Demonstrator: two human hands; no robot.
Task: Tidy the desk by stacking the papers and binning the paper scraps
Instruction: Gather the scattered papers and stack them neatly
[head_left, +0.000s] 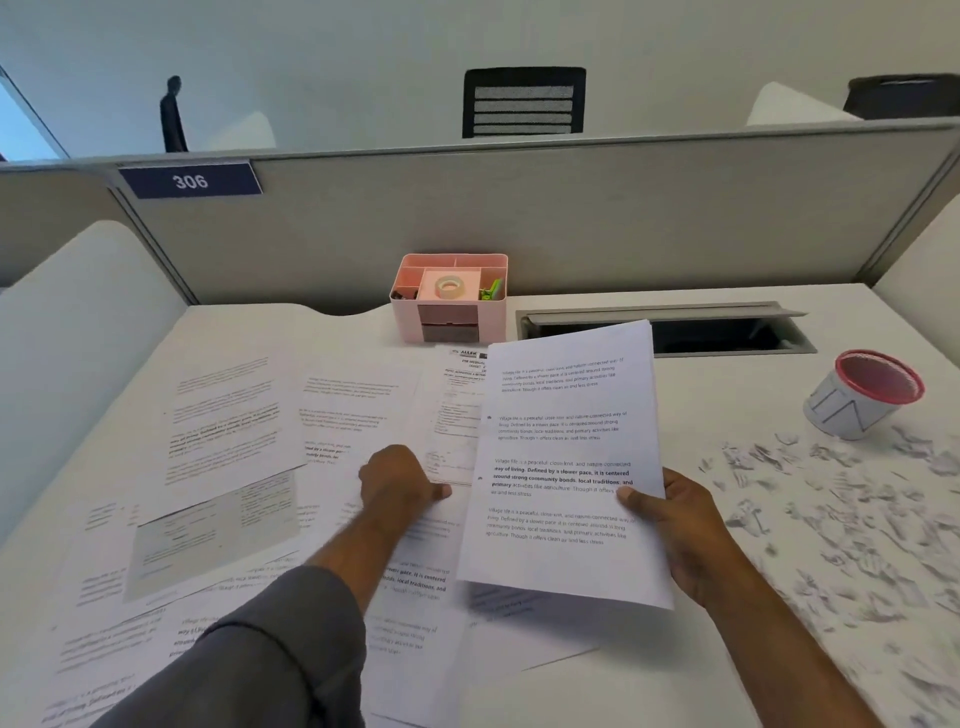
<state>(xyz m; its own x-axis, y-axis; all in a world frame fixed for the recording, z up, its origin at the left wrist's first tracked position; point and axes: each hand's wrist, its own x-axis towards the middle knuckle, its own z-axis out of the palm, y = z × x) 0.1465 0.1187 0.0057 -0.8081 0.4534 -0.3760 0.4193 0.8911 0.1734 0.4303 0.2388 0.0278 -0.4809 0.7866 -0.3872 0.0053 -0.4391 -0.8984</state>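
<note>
My right hand (675, 525) holds a small stack of printed sheets (566, 457) by its right edge, thumb on top, lifted above the desk. My left hand (400, 480) reaches over the loose papers and pinches the edge of a sheet (447, 426) lying on the desk beside the held stack. Several more printed papers (223, 447) lie spread across the left half of the desk, overlapping. Paper scraps (831, 519) are strewn over the right side. A small white bin with a red rim (862, 395) stands tilted at the far right.
A pink desk organiser (449, 299) with a tape roll stands at the back centre against the grey partition (571, 218). An open cable slot (665, 330) runs along the back right of the white desk (571, 686). A rounded side panel (78, 322) borders the left.
</note>
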